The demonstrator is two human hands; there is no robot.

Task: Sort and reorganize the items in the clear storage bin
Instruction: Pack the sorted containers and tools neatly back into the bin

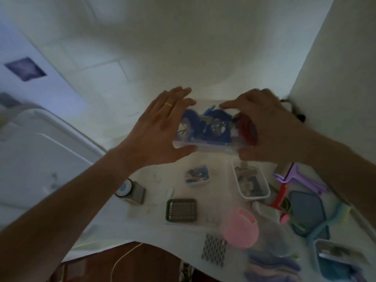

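A small clear plastic box (205, 143) with blue and red items inside is held up above the white table between both hands. My left hand (160, 129) grips its left end, thumb under the near edge and fingers over the far edge. My right hand (270, 127) grips its right end the same way. On the table below lie a small packet with blue items (197, 174), a white-rimmed clear tray (251, 181), a dark green grid insert (181, 210), a pink round piece (240, 228) and a grey mesh grater piece (213, 248).
A tape roll in a grey holder (130, 190) stands at the table's left. Purple, red and blue plastic lids and tools (305, 206) crowd the right side by the wall. A white lid-like surface (40, 151) lies at far left. A white cable (122, 259) hangs below the near edge.
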